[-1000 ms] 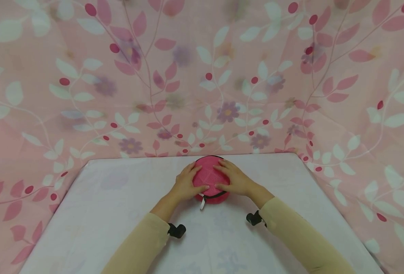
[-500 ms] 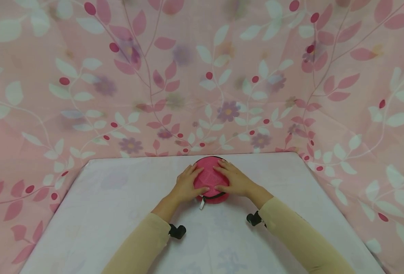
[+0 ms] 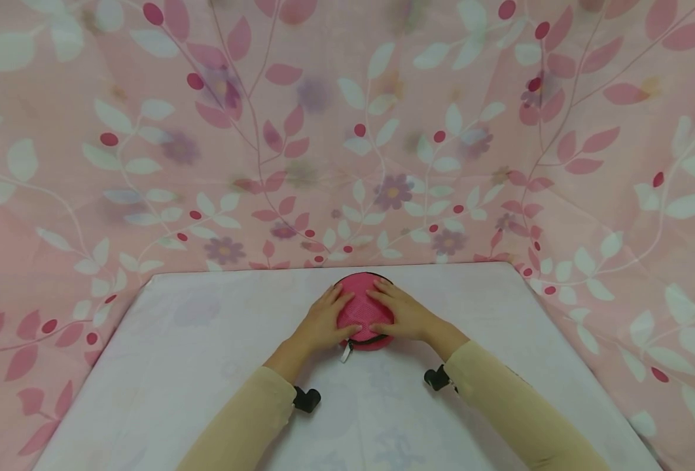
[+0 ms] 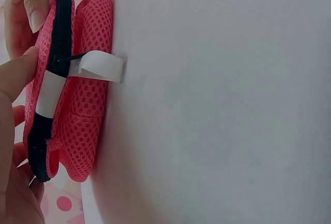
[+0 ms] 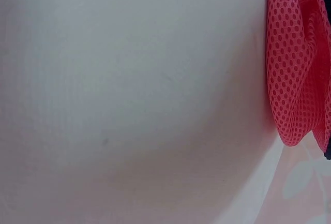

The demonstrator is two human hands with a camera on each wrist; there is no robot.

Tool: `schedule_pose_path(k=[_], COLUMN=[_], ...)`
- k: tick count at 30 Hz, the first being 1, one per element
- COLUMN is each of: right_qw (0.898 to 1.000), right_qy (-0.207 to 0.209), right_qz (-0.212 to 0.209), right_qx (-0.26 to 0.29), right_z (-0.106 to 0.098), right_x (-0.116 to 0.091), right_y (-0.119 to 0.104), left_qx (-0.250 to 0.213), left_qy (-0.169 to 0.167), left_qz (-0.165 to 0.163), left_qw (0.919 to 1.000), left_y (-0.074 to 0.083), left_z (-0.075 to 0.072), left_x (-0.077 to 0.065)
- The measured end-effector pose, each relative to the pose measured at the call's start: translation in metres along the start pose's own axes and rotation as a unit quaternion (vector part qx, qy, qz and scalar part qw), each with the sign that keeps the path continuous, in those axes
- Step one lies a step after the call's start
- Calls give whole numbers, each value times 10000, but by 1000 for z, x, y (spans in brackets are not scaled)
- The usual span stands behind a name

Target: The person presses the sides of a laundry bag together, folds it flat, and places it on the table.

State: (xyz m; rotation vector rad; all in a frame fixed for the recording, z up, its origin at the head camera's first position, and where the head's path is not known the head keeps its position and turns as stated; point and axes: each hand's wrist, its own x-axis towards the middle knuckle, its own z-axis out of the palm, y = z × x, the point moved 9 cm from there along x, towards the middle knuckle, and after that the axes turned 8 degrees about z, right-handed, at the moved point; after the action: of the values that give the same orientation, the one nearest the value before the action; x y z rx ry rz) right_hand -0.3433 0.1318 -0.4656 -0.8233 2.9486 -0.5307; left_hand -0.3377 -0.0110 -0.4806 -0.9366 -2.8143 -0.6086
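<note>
A round pink mesh laundry bag point(image 3: 362, 305) with a black zip edge sits squashed low on the white-covered table point(image 3: 253, 314). My left hand point(image 3: 324, 320) holds its left side, the thumb on the front of the top and the fingers spread round the far side. On the right side my right hand point(image 3: 406, 313) grips it the same way, both thumbs close together. The left wrist view has the zip rim point(image 4: 63, 32), a white pull tab point(image 4: 101, 66) and folded mesh beneath. In the right wrist view the bag's mesh side point(image 5: 289, 63) bulges at the table; my right hand is hidden there.
A pink floral curtain point(image 3: 336, 163) hangs behind the table and down both sides. The table's back edge point(image 3: 235, 270) runs close behind the bag. A small black camera point(image 3: 307, 400) is strapped at the left wrist, another black camera point(image 3: 438, 378) at the right.
The top of the bag has sunk slightly and drawn a little toward me, with both hands following. The left hand has shifted slightly right; both hands keep their hold.
</note>
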Motion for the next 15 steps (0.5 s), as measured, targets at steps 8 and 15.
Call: schedule_pose_path(k=[8, 15], right_qw=[9998, 9996], right_qy=[-82, -214], right_qz=[-35, 112], right_qx=[-154, -131], right_z=[7, 10], right_x=[-1, -3], right_y=[3, 6], left_qx=[262, 522], left_qy=[-246, -291], left_qz=[52, 235], left_qw=[9993, 9979], left_y=[1, 5], left_z=[7, 7], left_x=[-1, -2])
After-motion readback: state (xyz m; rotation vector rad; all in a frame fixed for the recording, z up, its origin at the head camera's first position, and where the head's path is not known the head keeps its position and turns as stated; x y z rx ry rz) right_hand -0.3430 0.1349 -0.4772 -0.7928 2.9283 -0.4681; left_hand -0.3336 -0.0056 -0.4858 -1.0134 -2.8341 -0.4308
